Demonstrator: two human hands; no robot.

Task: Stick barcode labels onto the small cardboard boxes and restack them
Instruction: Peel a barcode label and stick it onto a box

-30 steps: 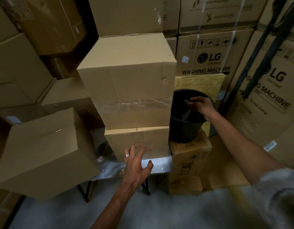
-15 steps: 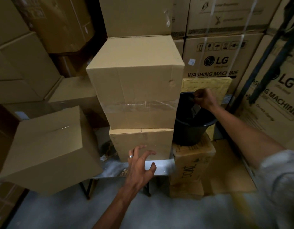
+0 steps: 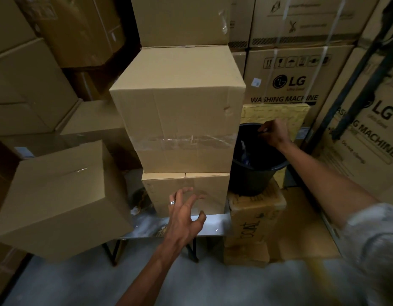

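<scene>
Head view: left hand spread, fingers apart, just before lower small box on table; right hand pinched shut at black bucket rim, farther right, contents indiscernible.

Head view, looking down — boxes close

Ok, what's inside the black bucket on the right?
Inside the black bucket, pale and bluish scraps show, too dim to identify. The right hand at the rim and the near wall hide the rest.
</scene>
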